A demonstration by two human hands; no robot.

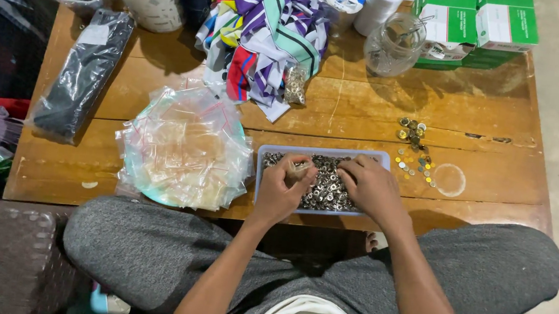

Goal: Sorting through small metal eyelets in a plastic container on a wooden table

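The shallow tray (261, 169), pale lilac in colour, sits on the near edge of the wooden table (493, 103), directly in front of my crossed legs, and it is filled with small metal eyelets (326, 183). My left hand (281, 188) rests at the tray's left end, fingers curled together and pinching a small clear bag (299, 169) just above the eyelets. My right hand (373, 188) lies over the tray's right half, fingers bent down into the eyelets; I cannot tell whether they grip any. Just left of the tray lies a heap of clear zip bags (187, 147). To the right, loose brass and silver fasteners (413, 147) are scattered on the wood, near a clear round lid (449, 180). Further back lie a pile of striped fabric (265, 31), a glass jar (393, 46) and green-and-white boxes (477, 22)
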